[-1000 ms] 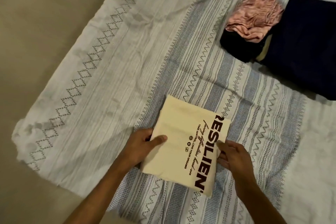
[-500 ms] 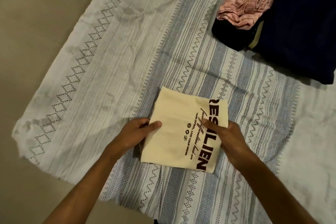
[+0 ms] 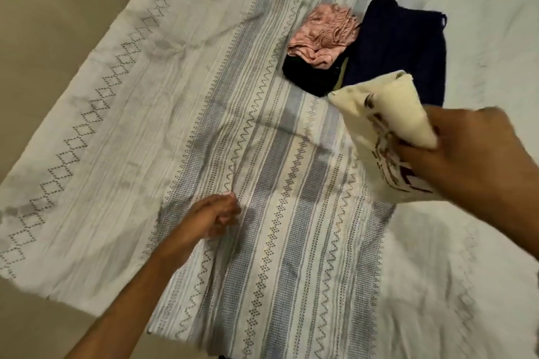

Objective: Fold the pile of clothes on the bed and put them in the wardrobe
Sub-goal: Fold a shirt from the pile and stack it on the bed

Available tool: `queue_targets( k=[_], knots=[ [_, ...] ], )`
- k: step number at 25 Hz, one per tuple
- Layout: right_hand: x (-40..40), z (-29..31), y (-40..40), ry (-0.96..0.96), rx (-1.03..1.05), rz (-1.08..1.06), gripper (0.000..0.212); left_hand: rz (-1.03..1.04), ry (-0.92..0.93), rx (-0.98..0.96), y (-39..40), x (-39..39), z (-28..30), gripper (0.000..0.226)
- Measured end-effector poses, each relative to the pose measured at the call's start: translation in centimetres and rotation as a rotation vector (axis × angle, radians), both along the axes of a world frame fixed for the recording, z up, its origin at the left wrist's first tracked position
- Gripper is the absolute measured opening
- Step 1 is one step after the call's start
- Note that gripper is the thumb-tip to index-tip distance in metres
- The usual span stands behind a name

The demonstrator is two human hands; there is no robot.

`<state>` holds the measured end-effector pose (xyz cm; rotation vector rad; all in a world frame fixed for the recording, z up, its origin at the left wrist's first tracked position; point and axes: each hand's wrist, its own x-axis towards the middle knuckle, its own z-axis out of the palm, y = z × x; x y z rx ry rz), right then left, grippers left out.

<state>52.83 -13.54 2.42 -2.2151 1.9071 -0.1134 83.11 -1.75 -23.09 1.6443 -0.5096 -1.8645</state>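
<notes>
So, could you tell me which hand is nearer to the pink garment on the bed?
Right. The right hand, gripping the folded cream T-shirt, is just below-right of the pink garment; the left hand rests on the bedsheet farther away.

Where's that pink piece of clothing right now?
In the head view, the pink garment lies crumpled toward the top right of the bed, on a black garment, left of the dark blue one.

Right hand [image 3: 478,154] raised, fingers curled in a grip; left hand [image 3: 215,217] low, loosely curled.
</notes>
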Motion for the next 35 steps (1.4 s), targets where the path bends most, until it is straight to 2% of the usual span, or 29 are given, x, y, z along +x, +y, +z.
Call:
queue_targets(
  k=[2, 3, 6, 8, 9, 12, 14, 16, 19, 21, 22, 25, 27, 29, 32, 35],
  knots=[
    [0.1, -1.6, 2.9, 0.069, -0.058, 0.094, 0.024, 0.024, 0.044, 0.032, -0.3, -2.8, -0.1, 0.045],
    [0.4, -3.5, 4.9, 0.133, -0.008, 0.101, 0.034, 0.047, 0.076, 0.064, -0.3, -4.3, -0.5, 0.051],
    [1.9, -12.6, 11.8, 0.222, 0.309, 0.145, 0.060, 0.112, 0.236, 0.131, 0.4, -9.1, -2.3, 0.072],
    [1.8, -18.2, 15.7, 0.193, 0.523, 0.098, 0.068, 0.096, 0.197, 0.116, 1.0, -11.5, -3.4, 0.068],
    [1.1, -20.4, 17.3, 0.168, 0.520, 0.071, 0.065, 0.082, 0.146, 0.092, 1.2, -12.4, -3.8, 0.064],
    [-2.2, -24.2, 19.2, -0.049, 0.294, -0.147, 0.042, -0.005, -0.079, -0.028, 1.7, -13.4, -4.6, 0.068],
    [-5.2, -25.6, 18.7, -0.202, 0.207, -0.447, 0.044, -0.095, -0.252, -0.070, 2.0, -13.6, -5.5, 0.066],
    [-8.0, -26.5, 16.9, -0.426, 0.285, -0.815, 0.058, -0.115, -0.331, -0.078, 1.6, -13.6, -5.5, 0.048],
    [-10.0, -26.9, 14.6, -0.783, 0.457, -1.046, 0.056, -0.138, -0.341, -0.089, 1.3, -13.9, -5.0, 0.030],
    [-9.8, -27.1, 14.1, -0.954, 0.620, -1.037, 0.045, -0.167, -0.273, -0.041, 1.6, -13.9, -4.6, 0.026],
    [-9.6, -27.3, 14.3, -0.981, 0.688, -0.992, 0.038, -0.185, -0.215, -0.008, 2.2, -13.8, -4.6, 0.033],
    [-10.1, -28.2, 16.7, -0.927, 0.787, -0.855, 0.025, -0.290, -0.128, 0.102, 4.7, -12.8, -4.2, 0.045],
    [-11.5, -28.6, 18.8, -0.835, 0.905, -0.774, 0.025, -0.323, -0.087, 0.180, 6.3, -11.6, -4.0, 0.050],
    [-12.9, -28.5, 20.0, -0.824, 1.029, -0.751, 0.028, -0.328, -0.032, 0.231, 7.0, -10.6, -3.8, 0.058],
    [-13.9, -27.8, 19.2, -0.986, 0.973, -0.877, 0.032, -0.321, -0.067, 0.191, 5.8, -10.8, -2.9, 0.058],
    [-12.9, -27.1, 16.9, -1.093, 0.844, -0.898, 0.031, -0.253, -0.101, 0.109, 3.6, -11.9, -2.1, 0.041]
  ],
)
